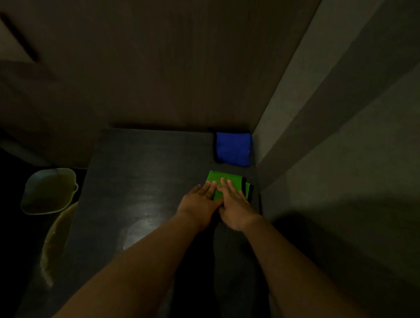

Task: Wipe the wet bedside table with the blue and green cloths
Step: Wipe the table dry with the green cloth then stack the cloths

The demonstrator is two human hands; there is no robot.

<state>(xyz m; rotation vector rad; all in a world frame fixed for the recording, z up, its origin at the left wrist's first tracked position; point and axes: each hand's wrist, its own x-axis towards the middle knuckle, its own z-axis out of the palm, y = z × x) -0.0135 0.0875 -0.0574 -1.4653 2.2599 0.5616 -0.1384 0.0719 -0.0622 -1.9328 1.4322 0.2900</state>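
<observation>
While the room is lying in dim light, you are pressing both hands flat on the green cloth (223,185), which is lying folded near the right edge of the dark bedside table (142,179). Your left hand (200,202) is resting palm down with its fingers stretched out, reaching onto the cloth's near left part. Your right hand (235,205) is lying just beside it, also open and flat, its fingers spreading over the middle of the cloth; the two thumbs are touching or nearly touching at the cloth's near edge. Neither hand is gripping anything. A black trim is showing along the green cloth's right side.

Beyond it, the blue cloth (233,148) is sitting folded in the far right corner of the table, close against the grey wall (326,140) on the right and the dark wooden panel (160,59) behind. The two cloths are lying apart, with a strip of bare tabletop between them.

A faint wet sheen is glinting on the tabletop near your left forearm. Off the table's left side, lower down, a pale basin (49,190) is standing, and a yellowish thing is trailing below it along the table's edge; the light is too low for you to tell what that is.
</observation>
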